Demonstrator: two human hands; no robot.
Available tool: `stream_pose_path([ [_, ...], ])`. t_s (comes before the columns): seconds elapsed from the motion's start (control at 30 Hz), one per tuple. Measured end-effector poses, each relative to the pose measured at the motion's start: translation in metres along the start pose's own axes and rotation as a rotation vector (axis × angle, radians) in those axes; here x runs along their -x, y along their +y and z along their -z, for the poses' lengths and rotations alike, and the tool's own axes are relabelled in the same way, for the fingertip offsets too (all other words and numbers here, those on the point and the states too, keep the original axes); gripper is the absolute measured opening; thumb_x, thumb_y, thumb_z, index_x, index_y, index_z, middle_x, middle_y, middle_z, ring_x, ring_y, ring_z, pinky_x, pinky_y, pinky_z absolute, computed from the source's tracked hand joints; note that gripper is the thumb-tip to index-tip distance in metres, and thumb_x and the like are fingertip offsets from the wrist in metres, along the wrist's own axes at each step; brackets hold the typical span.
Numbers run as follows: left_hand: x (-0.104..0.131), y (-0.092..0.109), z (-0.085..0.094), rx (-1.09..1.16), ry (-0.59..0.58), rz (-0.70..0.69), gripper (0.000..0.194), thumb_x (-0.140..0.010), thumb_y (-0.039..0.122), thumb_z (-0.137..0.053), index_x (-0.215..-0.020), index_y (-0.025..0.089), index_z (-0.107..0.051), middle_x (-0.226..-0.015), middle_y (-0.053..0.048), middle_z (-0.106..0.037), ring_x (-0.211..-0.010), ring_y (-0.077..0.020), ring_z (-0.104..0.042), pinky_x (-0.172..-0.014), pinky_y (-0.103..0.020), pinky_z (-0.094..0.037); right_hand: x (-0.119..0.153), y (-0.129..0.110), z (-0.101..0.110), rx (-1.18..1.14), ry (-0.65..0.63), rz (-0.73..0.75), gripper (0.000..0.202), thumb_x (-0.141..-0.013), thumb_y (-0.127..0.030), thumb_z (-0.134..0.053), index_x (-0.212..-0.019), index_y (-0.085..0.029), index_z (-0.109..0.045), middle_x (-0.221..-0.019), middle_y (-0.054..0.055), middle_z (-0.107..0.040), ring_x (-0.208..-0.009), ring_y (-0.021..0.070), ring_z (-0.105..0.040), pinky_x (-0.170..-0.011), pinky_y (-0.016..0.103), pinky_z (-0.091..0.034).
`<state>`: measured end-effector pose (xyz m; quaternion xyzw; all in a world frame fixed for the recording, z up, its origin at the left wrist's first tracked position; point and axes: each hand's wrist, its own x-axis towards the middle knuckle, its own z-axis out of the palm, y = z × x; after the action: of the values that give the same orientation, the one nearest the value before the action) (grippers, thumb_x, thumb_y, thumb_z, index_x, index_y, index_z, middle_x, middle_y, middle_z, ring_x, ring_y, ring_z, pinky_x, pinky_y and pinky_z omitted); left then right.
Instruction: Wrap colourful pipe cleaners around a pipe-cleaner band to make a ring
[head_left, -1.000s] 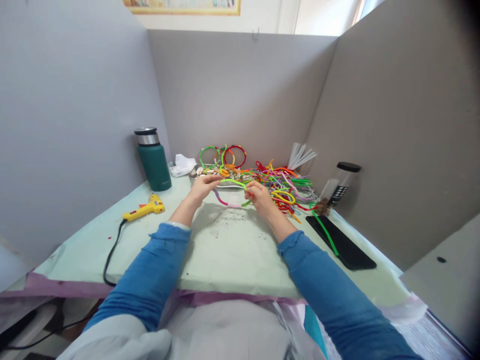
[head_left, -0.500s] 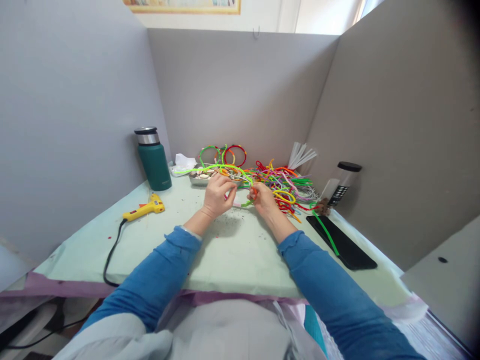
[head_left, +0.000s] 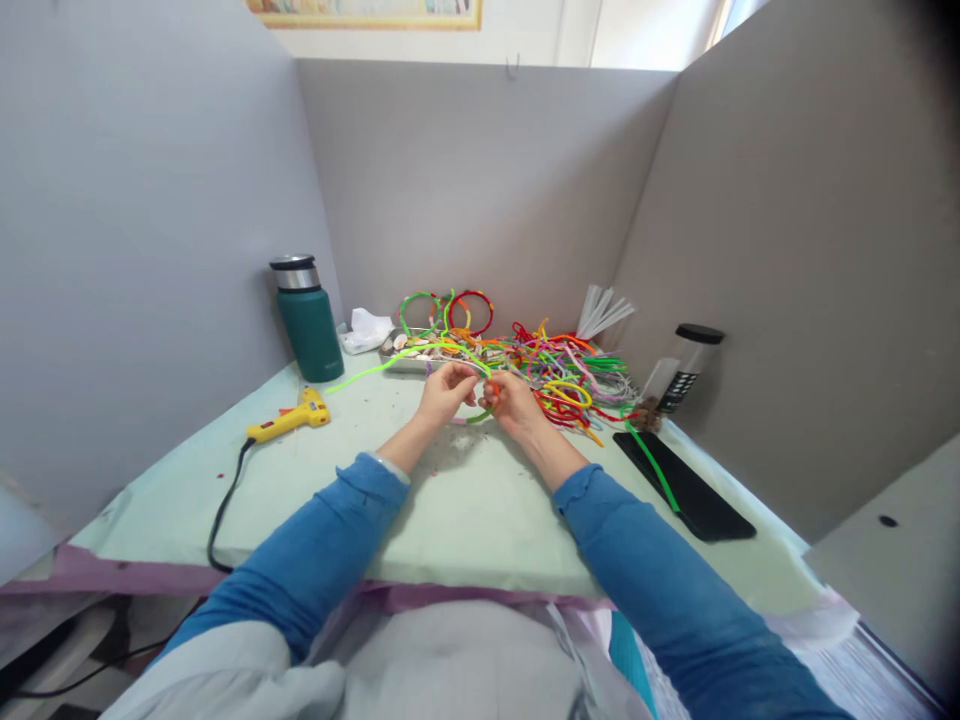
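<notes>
Centrally, just in front of shallow metal tray of shells [head_left: 409, 366], two bare hands close together. Right hand [head_left: 513, 402] pinching multicoloured fuzzy ring [head_left: 478, 416] and long lime-green pipe cleaner [head_left: 373, 369], which arcs left past tray's front. Left hand [head_left: 448, 392] narrow, fingertips nearly meeting; whether gripping anything, cannot tell. Right of tray, tangled multicoloured pipe cleaners [head_left: 574, 365]. Left of tray, upright dark-green bottle [head_left: 310, 335].

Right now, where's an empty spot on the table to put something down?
Mostly bare: the table's front middle, between left sleeve and right sleeve; also front left, outside the black cord. The back is crowded by the metal tray and fuzzy-stick heap. A lime strand stretches from the right hand towards the glue gun.
</notes>
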<state>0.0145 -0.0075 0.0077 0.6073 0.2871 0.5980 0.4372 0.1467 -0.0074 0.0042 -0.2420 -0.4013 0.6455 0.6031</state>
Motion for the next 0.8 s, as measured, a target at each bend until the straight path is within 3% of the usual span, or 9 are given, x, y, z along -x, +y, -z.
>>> stream_pose_path([
  [0.17, 0.0031, 0.0049, 0.0004, 0.128, -0.057, 0.100, 0.035, -0.064, 0.033, -0.073, -0.089, 0.013, -0.059, -0.074, 0.000, -0.065, -0.048, -0.0062, -0.053, -0.048, -0.022, -0.046, 0.0007, -0.0005, -0.0003, -0.060, -0.029, -0.056, 0.008, -0.063, -0.018, -0.060, -0.066, -0.017, -0.053, -0.050, -0.006, -0.049, -0.043, 0.0064, -0.034, -0.050, 0.024, -0.039],
  [0.57, 0.0025, 0.0069, 0.0055, 0.264, -0.079, 0.187, 0.036, -0.061, 0.027, -0.075, -0.091, 0.013, -0.063, -0.073, 0.000, -0.063, -0.049, -0.0052, -0.050, -0.049, -0.021, -0.042, -0.0010, 0.0035, 0.0016, -0.035, -0.117, -0.117, 0.004, -0.066, -0.018, -0.059, -0.066, -0.016, -0.056, -0.049, -0.006, -0.049, -0.043, 0.0059, -0.035, -0.055, 0.025, -0.044],
  [0.8, 0.0023, 0.0066, 0.0044, 0.205, -0.110, 0.229, 0.041, -0.061, 0.021, -0.070, -0.101, 0.012, -0.068, -0.056, 0.004, -0.056, -0.043, -0.0049, -0.043, -0.048, -0.022, -0.040, -0.0010, 0.0044, 0.0021, -0.014, -0.133, -0.128, 0.004, -0.065, -0.018, -0.058, -0.063, -0.016, -0.055, -0.050, -0.004, -0.050, -0.043, 0.0065, -0.037, -0.053, 0.025, -0.044],
])
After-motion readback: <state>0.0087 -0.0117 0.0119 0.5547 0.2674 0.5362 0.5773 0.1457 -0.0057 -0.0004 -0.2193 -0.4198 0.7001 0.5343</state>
